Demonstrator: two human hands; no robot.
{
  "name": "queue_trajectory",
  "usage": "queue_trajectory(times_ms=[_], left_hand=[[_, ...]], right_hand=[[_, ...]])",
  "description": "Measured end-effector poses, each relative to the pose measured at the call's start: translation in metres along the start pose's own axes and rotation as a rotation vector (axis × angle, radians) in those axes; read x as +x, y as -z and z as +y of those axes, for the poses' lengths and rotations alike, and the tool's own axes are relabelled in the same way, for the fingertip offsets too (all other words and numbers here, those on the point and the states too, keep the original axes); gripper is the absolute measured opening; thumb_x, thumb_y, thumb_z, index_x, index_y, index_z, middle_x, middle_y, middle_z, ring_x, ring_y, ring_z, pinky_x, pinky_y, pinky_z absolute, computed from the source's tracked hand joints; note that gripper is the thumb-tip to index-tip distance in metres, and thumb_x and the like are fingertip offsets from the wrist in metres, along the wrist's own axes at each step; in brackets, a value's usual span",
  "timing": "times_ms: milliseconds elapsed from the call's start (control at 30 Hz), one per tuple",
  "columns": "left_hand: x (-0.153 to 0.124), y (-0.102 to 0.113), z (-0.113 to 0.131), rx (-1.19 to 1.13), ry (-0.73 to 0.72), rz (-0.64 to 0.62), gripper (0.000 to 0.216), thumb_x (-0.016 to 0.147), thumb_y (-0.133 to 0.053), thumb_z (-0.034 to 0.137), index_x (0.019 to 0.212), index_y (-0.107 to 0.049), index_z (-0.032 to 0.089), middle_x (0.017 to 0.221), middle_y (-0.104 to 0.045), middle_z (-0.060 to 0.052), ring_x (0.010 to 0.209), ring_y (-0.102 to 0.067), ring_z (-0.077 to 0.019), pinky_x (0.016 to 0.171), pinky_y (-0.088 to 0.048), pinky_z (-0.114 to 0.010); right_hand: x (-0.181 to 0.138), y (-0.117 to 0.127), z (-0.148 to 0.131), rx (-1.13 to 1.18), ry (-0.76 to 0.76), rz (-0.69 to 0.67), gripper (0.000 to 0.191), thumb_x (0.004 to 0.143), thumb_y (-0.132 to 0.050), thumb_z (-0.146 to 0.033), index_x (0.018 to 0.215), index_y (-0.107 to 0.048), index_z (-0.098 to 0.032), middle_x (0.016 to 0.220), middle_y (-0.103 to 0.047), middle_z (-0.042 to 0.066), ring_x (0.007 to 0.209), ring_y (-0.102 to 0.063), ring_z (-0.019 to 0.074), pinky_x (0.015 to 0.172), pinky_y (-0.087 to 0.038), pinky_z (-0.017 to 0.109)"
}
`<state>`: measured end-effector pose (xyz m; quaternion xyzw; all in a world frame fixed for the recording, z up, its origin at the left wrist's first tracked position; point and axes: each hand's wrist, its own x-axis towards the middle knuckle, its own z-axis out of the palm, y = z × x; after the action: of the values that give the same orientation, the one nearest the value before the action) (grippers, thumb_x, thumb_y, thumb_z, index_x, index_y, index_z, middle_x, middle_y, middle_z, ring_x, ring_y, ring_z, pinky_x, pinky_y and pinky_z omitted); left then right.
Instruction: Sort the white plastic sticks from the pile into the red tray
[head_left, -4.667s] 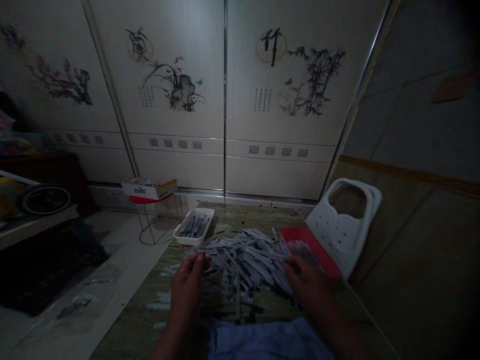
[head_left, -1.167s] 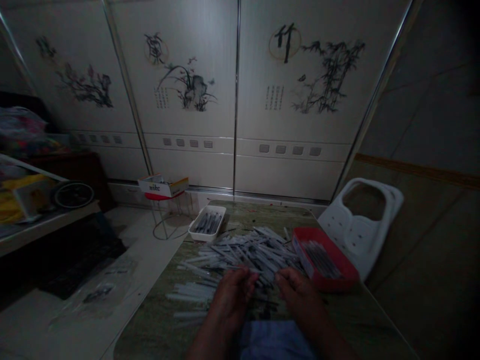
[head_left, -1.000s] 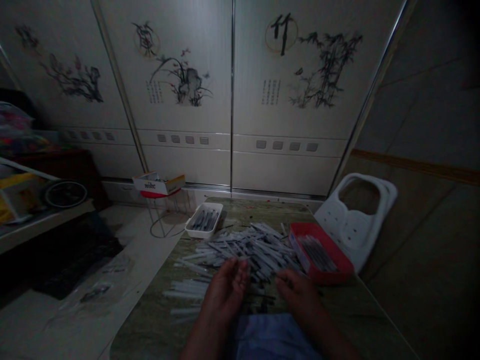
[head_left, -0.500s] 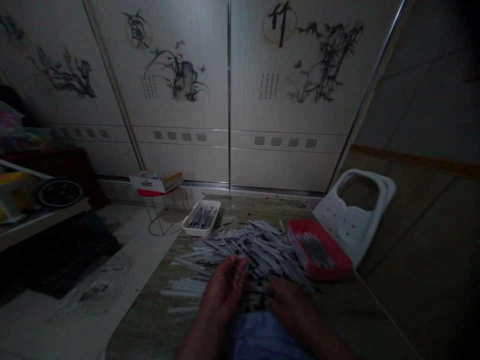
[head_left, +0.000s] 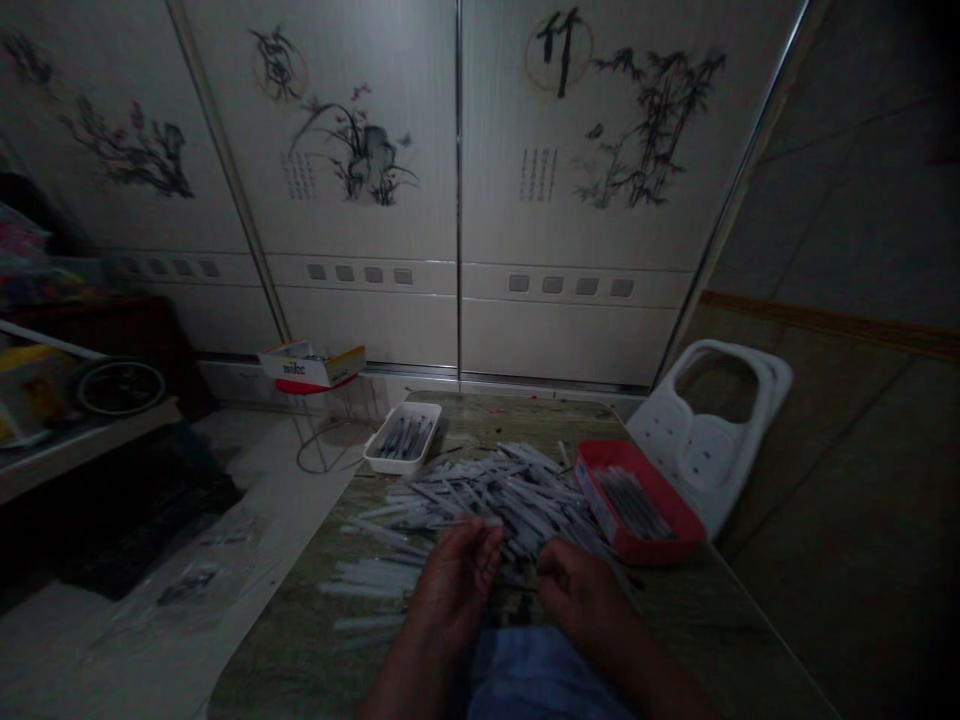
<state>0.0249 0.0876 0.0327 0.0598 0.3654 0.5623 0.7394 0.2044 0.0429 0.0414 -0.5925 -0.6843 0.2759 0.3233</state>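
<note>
A large loose pile of pens (head_left: 510,490), whitish and clear with dark parts, lies on the table in front of me. At the near edge of the pile, my left hand (head_left: 459,575) is closed, palm turned up, with the pale end of a pen (head_left: 491,522) at its fingertips. My right hand (head_left: 574,580) is a short way to the right, its fingers curled together in a pinch. Whatever it holds is too small and dark to make out. Left of my left hand, more pens (head_left: 367,577) lie roughly side by side.
A white tray (head_left: 396,465) of pens stands at the table's back left, a red tray (head_left: 679,540) of pens at the right. The green table (head_left: 285,640) has a white folding chair (head_left: 720,440) beside it. Behind, a red stool (head_left: 319,384) bears an open box (head_left: 304,373).
My left hand has shifted slightly right and down, turning a little. My right hand has risen slightly, its fingers still curled. The trays and pile look the same.
</note>
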Motion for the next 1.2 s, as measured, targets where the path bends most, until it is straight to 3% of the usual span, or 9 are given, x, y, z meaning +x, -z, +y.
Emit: queue_trajectory(times_ms=[133, 267, 400, 567, 733, 867, 1200], left_hand=[[-0.002, -0.002, -0.002, 0.012, 0.009, 0.002, 0.013, 0.082, -0.071, 0.006, 0.085, -0.064, 0.016, 0.078, -0.075, -0.005, 0.072, -0.077, -0.0177, 0.061, -0.059, -0.022], [-0.004, -0.004, -0.003, 0.013, 0.029, 0.005, 0.011, 0.083, -0.069, 0.007, 0.085, -0.064, 0.016, 0.077, -0.074, -0.004, 0.07, -0.076, -0.0175, 0.06, -0.057, -0.022], [-0.005, -0.005, -0.005, 0.026, 0.022, -0.007, 0.012, 0.082, -0.07, 0.007, 0.085, -0.064, 0.016, 0.075, -0.074, -0.003, 0.069, -0.076, -0.0166, 0.062, -0.058, -0.022], [-0.006, -0.005, -0.005, 0.03, 0.022, -0.023, 0.013, 0.081, -0.072, 0.006, 0.085, -0.065, 0.016, 0.074, -0.073, -0.002, 0.068, -0.076, -0.0162, 0.062, -0.057, -0.022], [-0.007, -0.004, -0.006, 0.035, 0.019, -0.017, 0.013, 0.081, -0.072, 0.006, 0.085, -0.065, 0.016, 0.074, -0.073, -0.002, 0.068, -0.076, -0.0163, 0.063, -0.057, -0.022], [-0.008, -0.005, -0.006, 0.03, 0.016, -0.032, 0.013, 0.08, -0.073, 0.006, 0.085, -0.065, 0.016, 0.074, -0.074, -0.002, 0.069, -0.076, -0.016, 0.064, -0.057, -0.022], [-0.01, -0.007, -0.005, 0.031, 0.025, -0.025, 0.011, 0.082, -0.071, 0.005, 0.084, -0.065, 0.015, 0.074, -0.074, -0.003, 0.068, -0.075, -0.016, 0.062, -0.057, -0.022]], right_hand=[[0.004, 0.002, -0.011, 0.227, -0.046, 0.074, 0.011, 0.081, -0.053, -0.023, 0.083, -0.064, -0.021, 0.072, -0.064, -0.001, 0.07, -0.061, 0.018, 0.061, -0.042, 0.027], [0.009, -0.001, -0.017, 0.534, -0.209, 0.114, 0.017, 0.08, -0.06, -0.035, 0.088, -0.065, -0.021, 0.067, -0.066, -0.002, 0.061, -0.064, 0.0185, 0.056, -0.046, 0.028], [0.013, -0.005, -0.021, 0.775, -0.237, 0.135, 0.023, 0.078, -0.069, -0.04, 0.09, -0.064, -0.02, 0.08, -0.073, 0.004, 0.074, -0.073, 0.0234, 0.067, -0.056, 0.034], [0.014, -0.008, -0.024, 0.655, -0.186, 0.211, 0.028, 0.078, -0.073, -0.043, 0.09, -0.07, -0.018, 0.079, -0.072, 0.004, 0.071, -0.067, 0.0209, 0.064, -0.052, 0.031], [0.014, -0.014, -0.019, 0.572, -0.147, 0.252, 0.031, 0.081, -0.073, -0.046, 0.094, -0.073, -0.017, 0.086, -0.074, 0.006, 0.081, -0.067, 0.0235, 0.071, -0.051, 0.032], [0.015, -0.016, -0.018, 0.57, -0.12, 0.265, 0.032, 0.081, -0.073, -0.047, 0.093, -0.074, -0.018, 0.092, -0.075, 0.007, 0.09, -0.067, 0.0261, 0.081, -0.051, 0.036], [0.017, -0.019, -0.02, 0.594, -0.106, 0.267, 0.032, 0.082, -0.073, -0.047, 0.094, -0.074, -0.018, 0.093, -0.075, 0.008, 0.09, -0.067, 0.027, 0.083, -0.05, 0.039]])
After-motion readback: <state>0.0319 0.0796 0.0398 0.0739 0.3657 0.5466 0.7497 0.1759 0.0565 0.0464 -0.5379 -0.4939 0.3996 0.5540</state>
